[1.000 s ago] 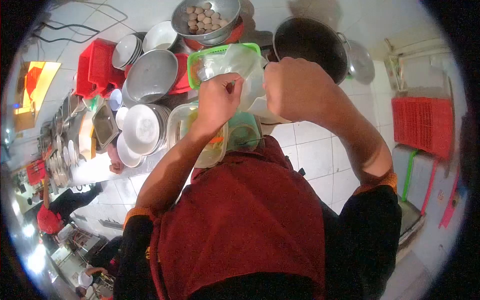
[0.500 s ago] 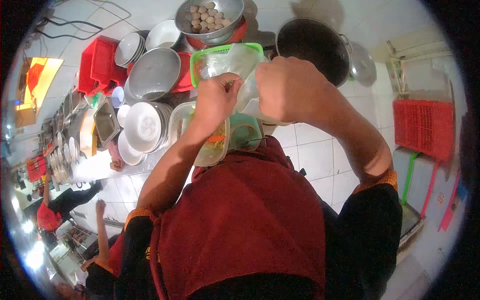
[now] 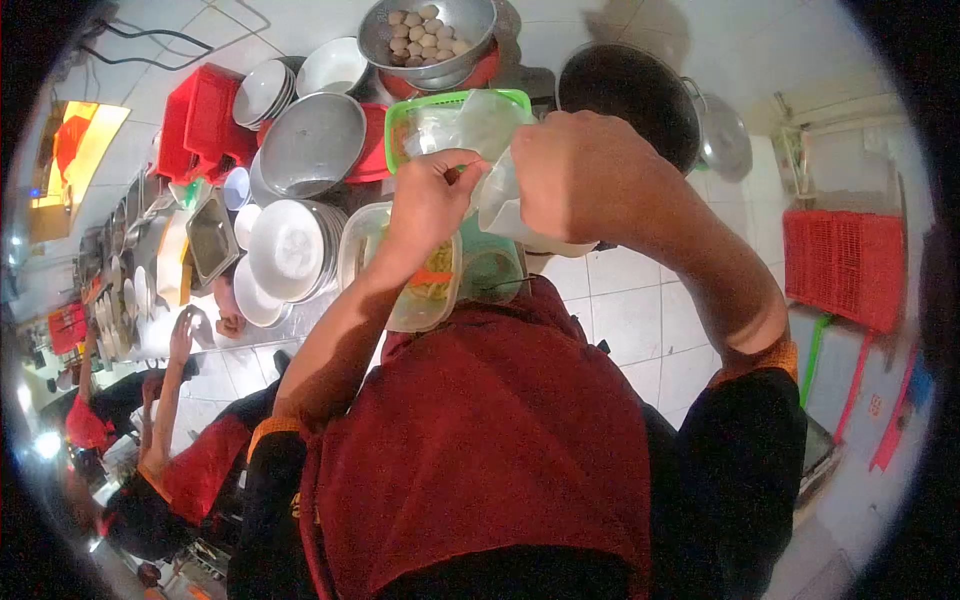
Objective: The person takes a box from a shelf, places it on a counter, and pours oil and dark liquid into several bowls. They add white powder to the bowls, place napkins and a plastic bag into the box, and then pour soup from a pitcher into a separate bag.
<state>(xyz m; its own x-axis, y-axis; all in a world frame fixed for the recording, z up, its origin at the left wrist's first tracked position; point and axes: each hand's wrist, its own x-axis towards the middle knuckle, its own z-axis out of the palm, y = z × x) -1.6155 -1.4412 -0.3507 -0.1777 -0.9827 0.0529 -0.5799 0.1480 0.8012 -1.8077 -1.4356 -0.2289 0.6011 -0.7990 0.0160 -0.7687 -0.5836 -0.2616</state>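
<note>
My left hand is closed, its thumb and forefinger pinching the edge of a translucent plastic bag. My right hand is a fist around the other side of the same bag. Beyond the hands a green basket holds more clear plastic. Below my left wrist sits a clear tub with yellowish food and something orange inside. Beside it is a pale green container, partly covered by the bag.
A colander of round brown items stands at the back, near a large dark wok. Stacked white bowls, a metal bowl and red baskets are left. A red crate is right. Co-workers are lower left.
My hands have hardly moved and still hold the bag. At lower left, a co-worker in red has come further into view, with a raised arm nearer the counter.
</note>
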